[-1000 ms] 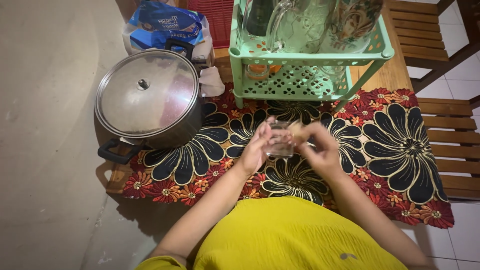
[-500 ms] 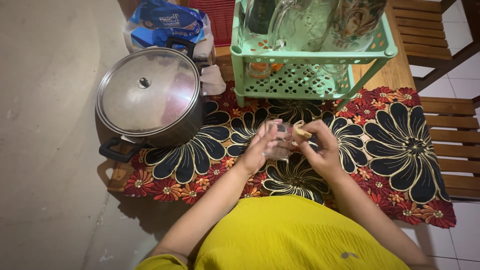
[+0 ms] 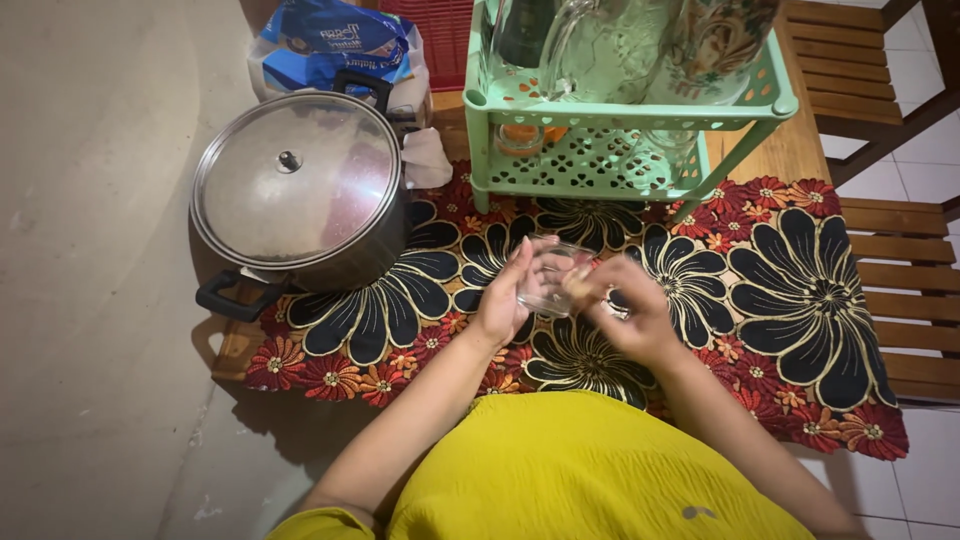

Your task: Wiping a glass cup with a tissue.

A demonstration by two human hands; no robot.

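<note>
A small clear glass [image 3: 548, 278] is held above the middle of the flowered tablecloth [image 3: 800, 290], a red cloth patterned with large black blossoms, near the person's yellow top [image 3: 590, 470]. The glass is cupped from its left side by the left hand [image 3: 508, 295], whose fingers are curled around its wall in a grasp. The right hand [image 3: 625, 305] is pressed against the glass's right side, its fingers bent and pinched at the rim; something small and pale seems to be nipped between the fingertips (what it is cannot be told, since the hand is slightly blurred). To the far left, a steel pot [image 3: 300, 195] with a lid and black handles is set on the cloth's left edge. A blue and white bag [image 3: 335, 40] is seen beyond it, just beside a red basket [image 3: 440, 30]. Directly beyond the hands, a green plastic rack [image 3: 620, 150] is stood on the cloth, with a clear jug [image 3: 600, 45] and a patterned vessel [image 3: 715, 40] kept on its upper tier. Slatted wooden furniture [image 3: 900, 290] is visible at the right edge of the scene.
</note>
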